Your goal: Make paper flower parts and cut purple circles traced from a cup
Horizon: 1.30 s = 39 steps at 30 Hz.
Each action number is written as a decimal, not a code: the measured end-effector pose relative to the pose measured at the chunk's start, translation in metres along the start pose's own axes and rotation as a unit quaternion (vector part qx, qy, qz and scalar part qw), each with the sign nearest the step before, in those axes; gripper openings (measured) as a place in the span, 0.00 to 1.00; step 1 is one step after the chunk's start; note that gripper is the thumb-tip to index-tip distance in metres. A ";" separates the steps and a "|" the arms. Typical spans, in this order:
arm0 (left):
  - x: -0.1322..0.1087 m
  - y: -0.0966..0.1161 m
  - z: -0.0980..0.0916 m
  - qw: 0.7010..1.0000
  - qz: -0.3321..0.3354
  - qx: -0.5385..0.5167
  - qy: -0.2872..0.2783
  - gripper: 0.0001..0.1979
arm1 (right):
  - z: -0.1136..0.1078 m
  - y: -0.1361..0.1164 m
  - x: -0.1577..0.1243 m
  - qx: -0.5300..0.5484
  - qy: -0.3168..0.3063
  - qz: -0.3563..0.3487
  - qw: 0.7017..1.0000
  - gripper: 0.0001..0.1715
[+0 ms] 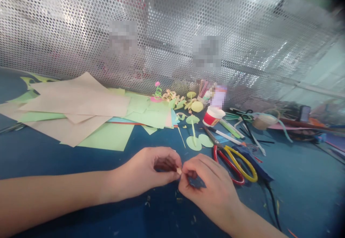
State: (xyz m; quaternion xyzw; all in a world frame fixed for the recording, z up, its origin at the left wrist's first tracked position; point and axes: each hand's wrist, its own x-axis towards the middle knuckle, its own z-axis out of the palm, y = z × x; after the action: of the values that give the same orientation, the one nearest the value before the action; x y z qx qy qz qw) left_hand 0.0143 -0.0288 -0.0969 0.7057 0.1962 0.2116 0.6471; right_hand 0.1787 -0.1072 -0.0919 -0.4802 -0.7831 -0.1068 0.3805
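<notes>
My left hand (149,169) is closed in a pinch on a tiny pale peach piece (179,170), which looks like curled paper. Fingertips of my right hand (208,180) are pinched together at the piece's other side and touch it. Most of the piece is hidden by the fingers. Just beyond my hands, a pale green paper form (193,132) stands upright, with a round disc at top and bottom. Right of it lies another green paper disc (206,140). Scissors (229,164) with one red and one yellow handle rest beside my right hand.
Stacked peach and green paper sheets (78,98) cover the back left of the blue table (81,162). Small curled paper pieces (175,98) and a red and white paper cup (212,116) stand behind. A black cable (275,205) runs at right. A perforated metal screen (167,26) closes the back.
</notes>
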 end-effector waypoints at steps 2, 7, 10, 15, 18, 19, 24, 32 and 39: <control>0.001 0.000 0.000 1.000 0.002 -0.014 -0.011 0.05 | 0.001 0.000 0.000 -0.004 -0.002 0.000 1.000 0.08; 0.005 -0.002 -0.004 0.999 0.019 -0.038 -0.004 0.05 | 0.001 0.003 0.001 0.020 -0.004 0.041 0.999 0.07; 0.006 -0.003 -0.008 0.999 0.019 -0.048 0.018 0.07 | 0.001 0.006 0.001 0.069 -0.015 0.077 0.995 0.06; 0.008 -0.005 -0.011 0.997 0.010 -0.067 0.019 0.09 | 0.000 0.008 0.001 0.115 -0.035 0.127 0.985 0.07; 0.008 -0.006 -0.010 0.997 0.006 -0.068 0.023 0.10 | 0.000 0.008 0.001 0.117 -0.024 0.130 0.984 0.07; 0.008 -0.006 -0.010 0.998 0.005 -0.065 0.025 0.11 | 0.001 0.009 0.001 0.114 -0.016 0.132 0.984 0.06; 0.007 -0.005 -0.008 0.998 0.022 -0.050 0.030 0.10 | 0.000 0.009 0.002 0.099 -0.003 0.141 0.985 0.05; 0.007 -0.005 -0.007 0.999 0.022 -0.026 0.029 0.08 | 0.000 0.006 0.003 0.083 -0.007 0.119 0.989 0.05; 0.004 -0.004 -0.005 0.999 0.015 -0.025 0.033 0.07 | 0.000 0.007 0.002 0.061 -0.008 0.068 0.996 0.05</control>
State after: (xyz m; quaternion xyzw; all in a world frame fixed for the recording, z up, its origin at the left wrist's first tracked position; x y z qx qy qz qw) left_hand 0.0155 -0.0222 -0.1001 0.6849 0.2014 0.2494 0.6544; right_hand 0.1839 -0.1024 -0.0923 -0.5091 -0.7569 -0.0286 0.4088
